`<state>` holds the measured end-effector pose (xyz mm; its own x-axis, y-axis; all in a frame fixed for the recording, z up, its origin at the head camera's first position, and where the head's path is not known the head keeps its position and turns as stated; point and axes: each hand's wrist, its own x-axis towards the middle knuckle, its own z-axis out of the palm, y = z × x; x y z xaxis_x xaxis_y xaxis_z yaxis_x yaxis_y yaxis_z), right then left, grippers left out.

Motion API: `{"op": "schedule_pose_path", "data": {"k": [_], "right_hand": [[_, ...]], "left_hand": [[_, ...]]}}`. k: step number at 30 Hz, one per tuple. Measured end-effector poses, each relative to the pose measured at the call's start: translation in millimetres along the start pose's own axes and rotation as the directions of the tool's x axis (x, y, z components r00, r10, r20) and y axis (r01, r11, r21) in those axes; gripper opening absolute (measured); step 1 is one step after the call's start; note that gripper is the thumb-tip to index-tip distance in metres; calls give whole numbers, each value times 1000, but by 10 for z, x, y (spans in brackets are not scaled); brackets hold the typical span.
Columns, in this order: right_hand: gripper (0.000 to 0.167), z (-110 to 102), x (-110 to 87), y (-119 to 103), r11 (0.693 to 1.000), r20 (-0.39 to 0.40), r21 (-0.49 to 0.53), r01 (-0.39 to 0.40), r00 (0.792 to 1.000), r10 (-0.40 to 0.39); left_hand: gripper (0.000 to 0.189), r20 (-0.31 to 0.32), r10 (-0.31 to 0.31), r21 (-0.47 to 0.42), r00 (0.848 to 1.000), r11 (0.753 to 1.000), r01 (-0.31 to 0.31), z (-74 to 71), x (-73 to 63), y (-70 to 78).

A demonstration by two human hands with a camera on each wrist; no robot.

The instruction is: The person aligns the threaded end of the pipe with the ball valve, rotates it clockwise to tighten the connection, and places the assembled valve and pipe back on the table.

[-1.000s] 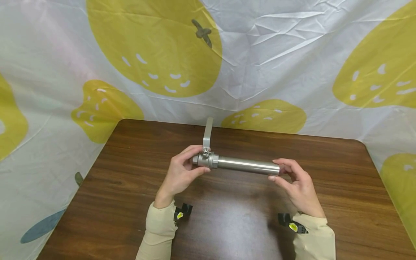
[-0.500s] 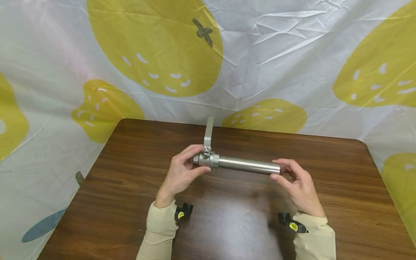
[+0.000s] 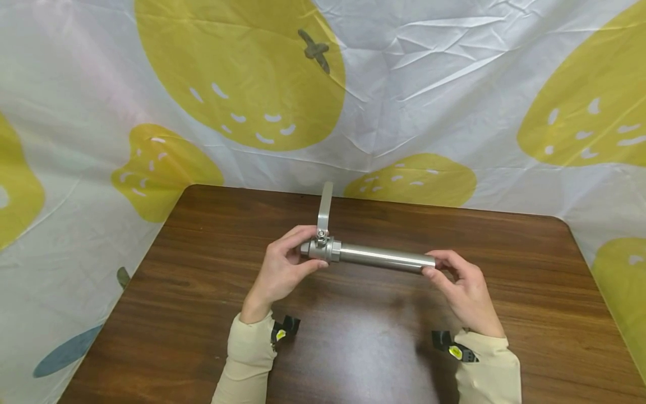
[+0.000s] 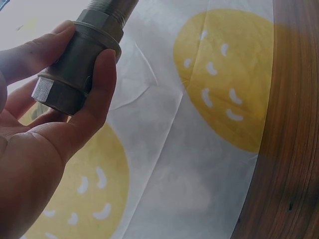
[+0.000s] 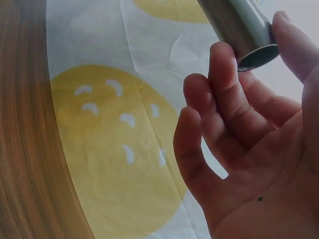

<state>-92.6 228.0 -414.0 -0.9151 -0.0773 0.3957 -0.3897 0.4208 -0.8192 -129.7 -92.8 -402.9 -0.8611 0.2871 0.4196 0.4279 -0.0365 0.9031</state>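
A steel ball valve [image 3: 323, 250] with a long flat lever handle [image 3: 325, 205] is joined at its right side to a shiny metal pipe [image 3: 386, 257]. My left hand [image 3: 282, 269] grips the valve body, thumb at the front and fingers behind. In the left wrist view the valve's hexagonal end [image 4: 60, 94] faces my palm, and threads show beyond the far nut. At the other end my right hand [image 3: 464, 286] pinches the pipe between thumb and fingers. The pipe's open, hollow mouth [image 5: 256, 57] shows in the right wrist view. Valve and pipe are held up over the table, lever pointing away.
Beneath the hands is a brown wood-grain table [image 3: 212, 292] with rounded far corners. A white cloth [image 3: 404, 112] printed with yellow fruit hangs behind it and along the sides. Each wrist wears a small black device [image 3: 456, 350].
The right hand's fingers and thumb have shifted slightly on the pipe's end. The left hand and valve have stayed nearly still.
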Motion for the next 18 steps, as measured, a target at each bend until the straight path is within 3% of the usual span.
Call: {"op": "schedule_pose_path", "data": {"k": [11,18], "right_hand": [[11,18,11,6,998,-33,-41,-46,998,45],[12,29,16,2,999,-50,15,-47,998,48]], "left_hand": [[54,11,-10,10,1000,1000,10,2,-5,-7],[54,8,-10,8,1000,1000,10,-2,-5,-6]]}}
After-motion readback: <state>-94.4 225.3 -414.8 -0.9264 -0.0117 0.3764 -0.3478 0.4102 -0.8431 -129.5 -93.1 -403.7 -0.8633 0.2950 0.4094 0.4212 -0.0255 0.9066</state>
